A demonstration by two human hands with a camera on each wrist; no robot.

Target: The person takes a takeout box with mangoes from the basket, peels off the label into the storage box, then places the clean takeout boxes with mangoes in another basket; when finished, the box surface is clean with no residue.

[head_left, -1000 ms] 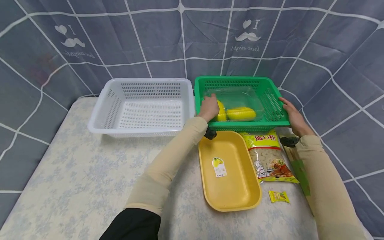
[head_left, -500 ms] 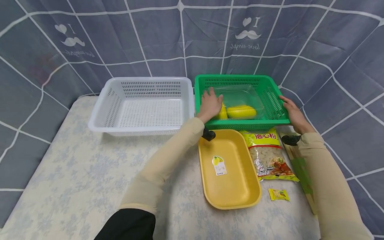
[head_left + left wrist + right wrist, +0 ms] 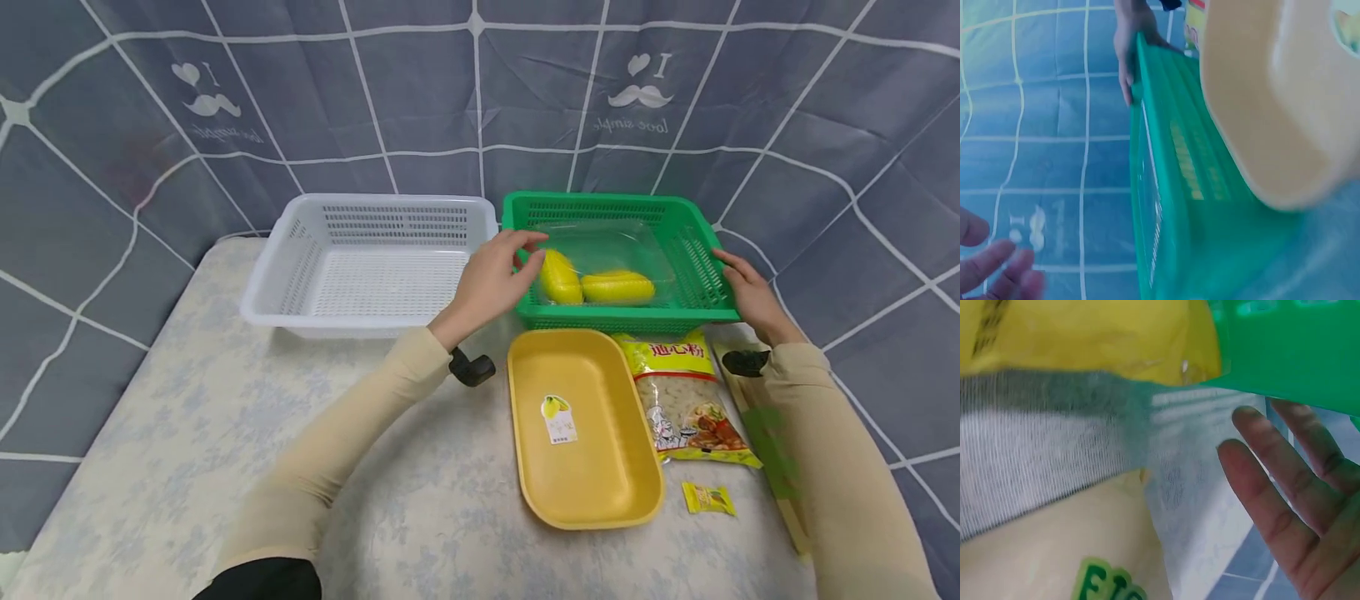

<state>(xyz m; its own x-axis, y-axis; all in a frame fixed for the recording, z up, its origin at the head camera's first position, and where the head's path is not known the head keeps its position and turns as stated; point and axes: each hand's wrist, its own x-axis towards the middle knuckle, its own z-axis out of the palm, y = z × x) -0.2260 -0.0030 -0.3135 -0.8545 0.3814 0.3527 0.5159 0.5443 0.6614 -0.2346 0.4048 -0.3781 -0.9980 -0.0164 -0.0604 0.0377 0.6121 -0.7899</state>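
The left hand (image 3: 495, 282) hovers above the gap between the two baskets, near the left rim of the green basket (image 3: 645, 315). Its fingers are loosely bent and hold nothing. Against the right front corner of that basket rests the right hand (image 3: 756, 302); in the right wrist view its fingers (image 3: 1282, 478) lie straight under the green rim. A clear plastic box (image 3: 600, 242) sits in the basket, and two yellow corn-like pieces (image 3: 618, 287) show in it. The left wrist view shows the green basket (image 3: 1179, 187) from its left end, with the left fingers (image 3: 1007, 269) apart from it.
A white basket (image 3: 258, 296) stands left of the green one. In front are a yellow tray (image 3: 585, 475), a bag of macaroni (image 3: 690, 400), a small yellow wrapped packet (image 3: 708, 498) and a long tan-and-green packet (image 3: 776, 454) partly under the right sleeve. A curtain (image 3: 420, 92) hangs behind.
The left hand has let go of the clear box's left edge, opened its fingers and drawn back left toward the white basket. The right hand stays at the green basket. The head view shifts slightly.
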